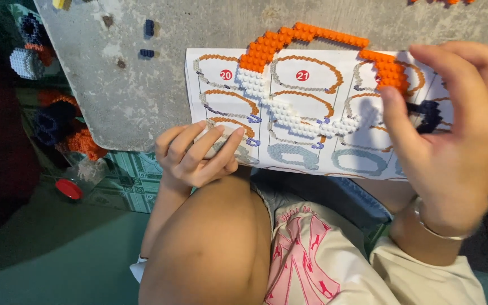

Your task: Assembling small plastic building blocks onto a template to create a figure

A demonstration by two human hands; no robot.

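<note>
An orange and white ring of small building bricks (289,79) lies on a white instruction sheet (216,113) spread over a grey concrete slab (142,85). My right hand (453,130) hovers over the ring's right side, thumb and forefinger pinched close to its orange corner (391,70). My left hand (199,155) rests at the slab's near edge, its fingers curled around a small pale grey brick piece (213,141). A silver bangle (436,226) circles my right wrist.
Two dark blue loose bricks (149,28) lie on the slab at the upper left. Off the slab to the left sit a grey and orange brick model (29,59), a bag of orange and dark bricks (66,127) and a red cap (69,189). My bare knee (210,243) is below.
</note>
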